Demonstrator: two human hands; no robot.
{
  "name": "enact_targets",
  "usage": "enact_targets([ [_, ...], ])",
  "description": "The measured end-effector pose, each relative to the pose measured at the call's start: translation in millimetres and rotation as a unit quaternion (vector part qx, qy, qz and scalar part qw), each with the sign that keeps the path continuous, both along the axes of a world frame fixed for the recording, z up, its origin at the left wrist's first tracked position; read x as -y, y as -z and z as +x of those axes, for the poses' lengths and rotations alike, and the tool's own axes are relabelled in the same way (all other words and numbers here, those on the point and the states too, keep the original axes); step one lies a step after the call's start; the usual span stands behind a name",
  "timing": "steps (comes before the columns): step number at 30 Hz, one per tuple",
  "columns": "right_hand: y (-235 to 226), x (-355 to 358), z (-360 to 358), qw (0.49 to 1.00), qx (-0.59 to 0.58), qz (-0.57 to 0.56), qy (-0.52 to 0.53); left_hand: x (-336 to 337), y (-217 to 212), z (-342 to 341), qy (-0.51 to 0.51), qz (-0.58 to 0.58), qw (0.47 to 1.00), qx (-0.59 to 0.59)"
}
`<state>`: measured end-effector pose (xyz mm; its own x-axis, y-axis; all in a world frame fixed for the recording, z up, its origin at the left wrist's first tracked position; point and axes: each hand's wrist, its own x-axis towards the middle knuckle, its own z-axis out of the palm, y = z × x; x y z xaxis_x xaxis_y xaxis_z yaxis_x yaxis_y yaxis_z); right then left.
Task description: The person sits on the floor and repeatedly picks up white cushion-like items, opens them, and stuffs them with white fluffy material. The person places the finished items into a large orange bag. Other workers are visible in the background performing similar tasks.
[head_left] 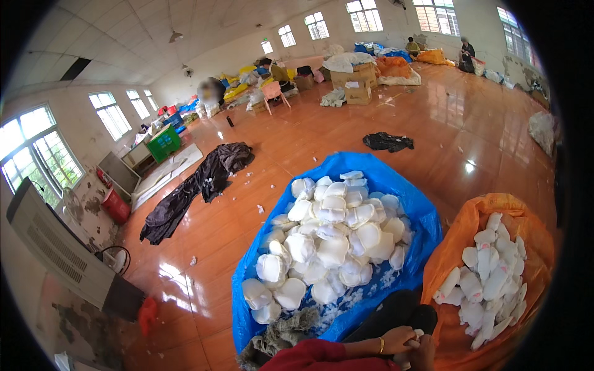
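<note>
At the lower edge, my left hand (397, 339), with a gold bangle on the wrist and a red sleeve, is closed against my right hand (422, 355). A small white piece (419, 333) shows between the fingers, too small to name; most of it is hidden. Both hands are over my dark-clothed lap. Ahead, a blue sheet sack (427, 213), rolled open, holds a heap of white cup-shaped padded pieces (334, 252) and loose white fluff (352, 298). On the right, an orange sack (455, 238) holds a pile of slim white stuffed pieces (492, 278).
Black plastic sheets (198, 185) lie on the tiled floor (297, 133). A grey standing unit (68, 260) and a red bin (116, 206) stand left. Cardboard boxes (357, 93), a pink chair (274, 96) and several seated people among sacks are farther back.
</note>
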<state>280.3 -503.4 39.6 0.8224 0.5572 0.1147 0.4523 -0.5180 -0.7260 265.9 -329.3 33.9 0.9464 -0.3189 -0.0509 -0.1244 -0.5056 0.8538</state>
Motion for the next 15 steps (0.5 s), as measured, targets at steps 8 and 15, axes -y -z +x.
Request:
enact_targets([
  [8,12,19,1,0.992,0.023,-0.045,-0.114,-4,-4,6,0.074,0.064,0.994,-0.044],
  [15,-40,1,9,0.977,-0.178,-0.068,-0.099,2,1,-3,0.105,0.072,0.990,0.063],
])
